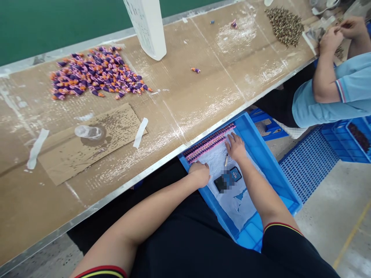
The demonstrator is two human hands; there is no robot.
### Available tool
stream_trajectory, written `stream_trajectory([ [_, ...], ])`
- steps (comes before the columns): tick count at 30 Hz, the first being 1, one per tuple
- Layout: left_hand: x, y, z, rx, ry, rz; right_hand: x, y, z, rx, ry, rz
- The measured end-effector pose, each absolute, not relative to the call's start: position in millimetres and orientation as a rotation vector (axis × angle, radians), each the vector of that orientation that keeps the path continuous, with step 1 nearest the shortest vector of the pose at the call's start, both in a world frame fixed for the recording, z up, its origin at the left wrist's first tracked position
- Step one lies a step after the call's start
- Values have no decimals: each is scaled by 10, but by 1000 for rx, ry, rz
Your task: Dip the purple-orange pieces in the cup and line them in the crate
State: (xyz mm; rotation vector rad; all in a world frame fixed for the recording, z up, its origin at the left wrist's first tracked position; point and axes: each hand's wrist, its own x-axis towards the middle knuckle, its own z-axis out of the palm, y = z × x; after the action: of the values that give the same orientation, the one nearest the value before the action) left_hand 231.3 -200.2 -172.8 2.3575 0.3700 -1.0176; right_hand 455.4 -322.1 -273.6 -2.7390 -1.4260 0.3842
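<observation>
Both of my hands reach into a blue plastic crate below the table edge. Rows of small purple-and-pink striped pieces lie closely packed along its table side. My left hand is at their near-left end, thumb apart and fingers bent, their tips partly hidden. My right hand is by the opposite end, fingers apart and reaching towards the rows. Under the hands a pale cloth or paper sheet lines the crate. On it rest a dark phone, partly blurred out, and a thin light stick.
On the table lie a pile of purple, orange and pink pieces, a cardboard sheet with a clear cup, and a white container. A co-worker's hands work near a heap of brownish metallic pieces.
</observation>
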Motion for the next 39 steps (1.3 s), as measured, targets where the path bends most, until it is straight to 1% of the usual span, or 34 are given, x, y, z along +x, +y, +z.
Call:
stream_trajectory([
  [5, 2274, -2007, -1743, 2391, 352, -960, 4189, -3404, -2686, -2623, -1556, 370],
  [9, 2243, -1984, -1725, 2404, 253, -901, 3932, -3912, -2635, -2535, -1678, 318],
  [11, 2230, -1975, -1717, 2409, 209, -890, 3869, -4226, -2589, -2455, -1836, 382],
  [15, 2217, -1986, -1731, 2412, 184, -903, 3840, -4631, -2475, -2341, -2102, 642],
  [20, 2209, -2000, -1766, 2412, 190, -874, 3851, -4589, -2421, -2281, -2223, 869],
  [24, 2200, -1998, -1777, 2412, 208, -843, 3856, -4480, -2419, -2232, -2261, 953],
  [30, 2200, -2004, -1806, 2412, 209, -854, 3855, -4453, -2393, -2156, -2303, 937],
  [39, 2206, -2014, -1807, 2404, 226, -880, 3832, -4433, -2391, -2162, -2305, 915],
])
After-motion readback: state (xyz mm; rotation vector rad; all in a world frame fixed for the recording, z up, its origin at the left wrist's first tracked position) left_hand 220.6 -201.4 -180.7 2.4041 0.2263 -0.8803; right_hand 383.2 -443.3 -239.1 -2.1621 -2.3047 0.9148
